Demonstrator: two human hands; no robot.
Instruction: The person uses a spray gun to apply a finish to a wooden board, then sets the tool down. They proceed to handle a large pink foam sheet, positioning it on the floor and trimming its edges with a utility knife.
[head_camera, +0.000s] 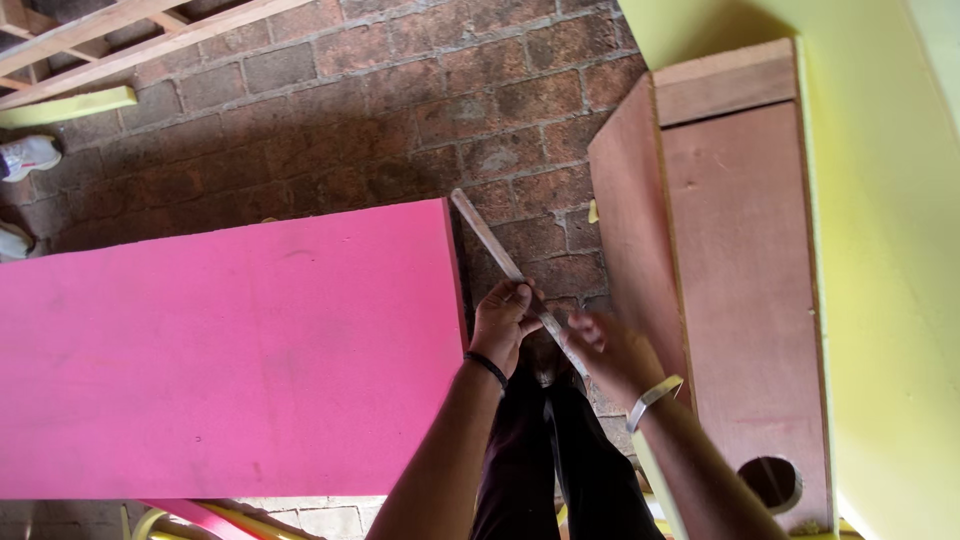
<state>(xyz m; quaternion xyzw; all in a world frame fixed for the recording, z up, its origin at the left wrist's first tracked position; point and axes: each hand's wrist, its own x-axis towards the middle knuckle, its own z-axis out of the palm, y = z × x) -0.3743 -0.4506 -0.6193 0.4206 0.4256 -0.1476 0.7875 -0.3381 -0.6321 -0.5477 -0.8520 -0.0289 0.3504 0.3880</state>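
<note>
left hand closed around metal ruler, near its middle | right hand grips the ruler's lower end, blurred | ruler slants up-left over brick floor, just beside pink board edge | brown plywood panel with round hole at right, against yellow wall

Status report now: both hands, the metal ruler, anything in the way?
Left hand and right hand both grip metal ruler, tilted over brick floor. Pink board beside left hand. Nothing blocks.
</note>
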